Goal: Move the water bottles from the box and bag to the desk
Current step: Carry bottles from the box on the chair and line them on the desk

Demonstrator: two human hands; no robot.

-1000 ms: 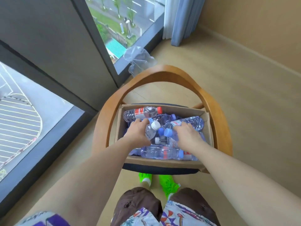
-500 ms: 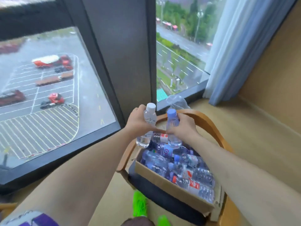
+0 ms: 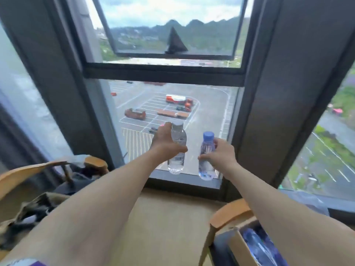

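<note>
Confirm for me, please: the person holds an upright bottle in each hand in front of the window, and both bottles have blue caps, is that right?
Not quite. Only the bottle in the right hand has a blue cap; the bottle in the left hand has a white cap. The head view shows both bottles held upright in front of the window.

It was a high-rise room, likely a hotel or flat: a tall dark-framed window (image 3: 172, 72) overlooked a far parking lot (image 3: 169, 110), with wooden chairs (image 3: 228, 214) on pale flooring (image 3: 169, 217) near it.
</note>
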